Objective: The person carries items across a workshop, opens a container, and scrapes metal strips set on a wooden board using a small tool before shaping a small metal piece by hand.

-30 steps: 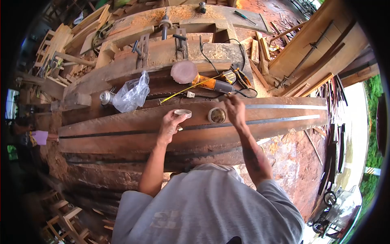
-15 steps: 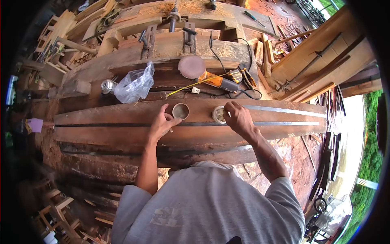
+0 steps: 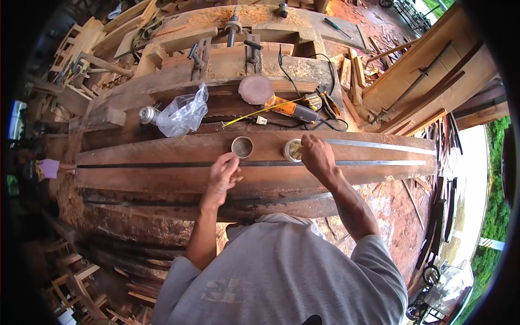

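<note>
On the reddish-brown wooden plank (image 3: 157, 177) stands a small round cup (image 3: 242, 147), its inside greyish. Just below the cup's near rim is my left hand (image 3: 221, 177), its fingers curled in. A small pale yellowish bit shows at that hand's side, too small to name; whether the fingertips touch the cup I cannot tell. To the right, a small white-rimmed tub (image 3: 293, 151) with pale contents sits on the plank. My right hand (image 3: 318, 156) is over the tub's right side, fingers pinched together; what they grip is hidden.
Beyond the plank lie an orange angle grinder (image 3: 290, 108) with a round sanding disc, a yellow measuring tape (image 3: 246, 116), a clear plastic bag (image 3: 181, 115) and a metal canister (image 3: 148, 115). Clamps (image 3: 252, 53) stand farther back. At left, another person's purple garment (image 3: 49, 168) shows.
My left hand has drawn back from around the cup towards me, and its fingers have curled in. My right hand stays at the tub with little movement.
</note>
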`<action>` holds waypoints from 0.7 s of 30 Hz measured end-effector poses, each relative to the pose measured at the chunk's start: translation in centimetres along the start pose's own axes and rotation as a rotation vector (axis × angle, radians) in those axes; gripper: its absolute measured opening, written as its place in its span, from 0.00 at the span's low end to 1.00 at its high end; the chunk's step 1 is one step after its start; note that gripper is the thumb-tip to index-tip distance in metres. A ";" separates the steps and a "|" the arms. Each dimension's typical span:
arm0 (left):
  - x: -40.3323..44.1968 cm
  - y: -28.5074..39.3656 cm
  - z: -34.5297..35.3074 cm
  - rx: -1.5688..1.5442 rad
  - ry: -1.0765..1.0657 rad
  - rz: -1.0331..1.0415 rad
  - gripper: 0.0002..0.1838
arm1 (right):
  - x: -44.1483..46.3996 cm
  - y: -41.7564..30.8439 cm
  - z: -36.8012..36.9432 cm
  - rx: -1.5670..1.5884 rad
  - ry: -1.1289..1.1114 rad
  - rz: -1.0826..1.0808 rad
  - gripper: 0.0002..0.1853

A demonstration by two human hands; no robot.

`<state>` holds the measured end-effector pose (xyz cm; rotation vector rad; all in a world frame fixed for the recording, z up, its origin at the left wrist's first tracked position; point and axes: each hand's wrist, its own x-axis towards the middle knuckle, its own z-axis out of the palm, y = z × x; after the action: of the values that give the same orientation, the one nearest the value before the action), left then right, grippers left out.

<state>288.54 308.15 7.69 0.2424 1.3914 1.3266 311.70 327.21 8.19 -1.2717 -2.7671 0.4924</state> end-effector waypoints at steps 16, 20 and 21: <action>-3.8 -4.1 8.3 -0.228 -0.645 -0.188 0.40 | -13.6 -3.2 -2.8 0.893 -0.117 -0.150 0.16; -3.8 -5.3 9.5 0.054 -0.661 0.018 0.38 | -14.7 -1.5 -1.6 1.313 -0.404 0.171 0.17; -4.1 -5.7 9.8 0.222 -0.618 0.141 0.37 | -15.1 -1.1 -1.1 1.442 -0.447 0.259 0.14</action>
<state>300.59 308.48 8.24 0.8381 0.9975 1.0766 321.08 315.54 10.82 -1.0452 -1.4858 2.3410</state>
